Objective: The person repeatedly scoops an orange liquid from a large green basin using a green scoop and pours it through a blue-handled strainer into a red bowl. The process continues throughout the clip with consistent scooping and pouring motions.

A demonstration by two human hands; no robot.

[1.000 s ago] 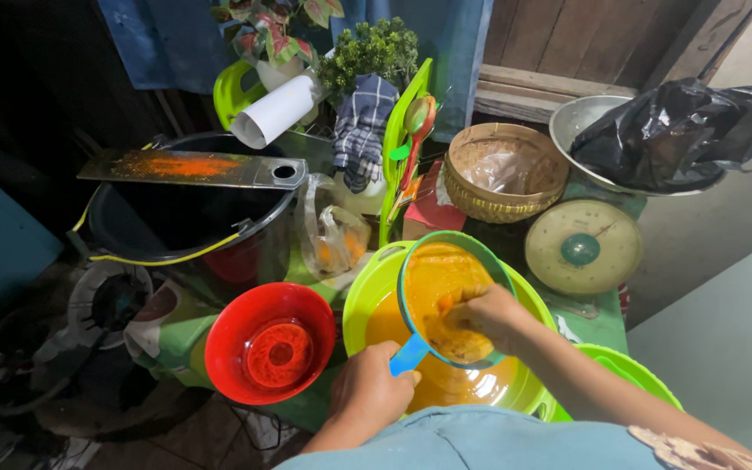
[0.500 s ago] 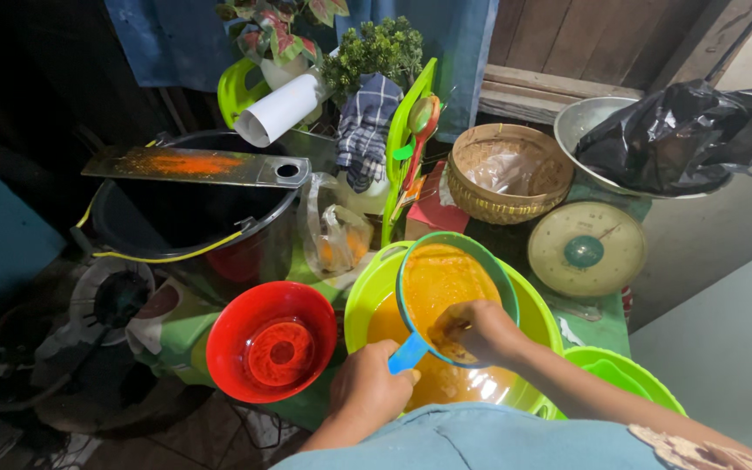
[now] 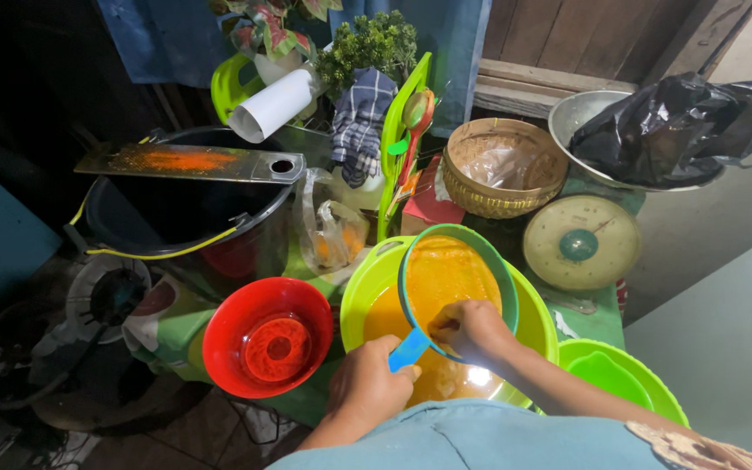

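— What are the hands doing?

— The left hand is closed around the blue handle of a round strainer with a teal rim. The strainer reaches up and away from that hand, tilted over a lime-green basin that holds orange liquid.

— And the right hand?

— The right hand is inside the strainer, just beyond the left hand and to its right. Its fingers are curled narrow and pressed down into the orange pulp on the mesh. I cannot tell whether it grips anything.

— What sits around them?

— Just left of the left hand is a red bowl with a red perforated insert in it, touching the green basin's edge. To the right of the right forearm lies another green bowl, partly hidden by the person's blue sleeve.

— Further out?

— Beyond the strainer, a woven basket lined with clear plastic, and to its right a round pale-green kitchen scale. Behind those, a metal bowl with a black plastic bag piled in it. Far left of the hands, a dark bucket carries a metal grater board smeared orange across its rim. A checked cloth and a white roll lie well beyond the hands, near leafy plants.
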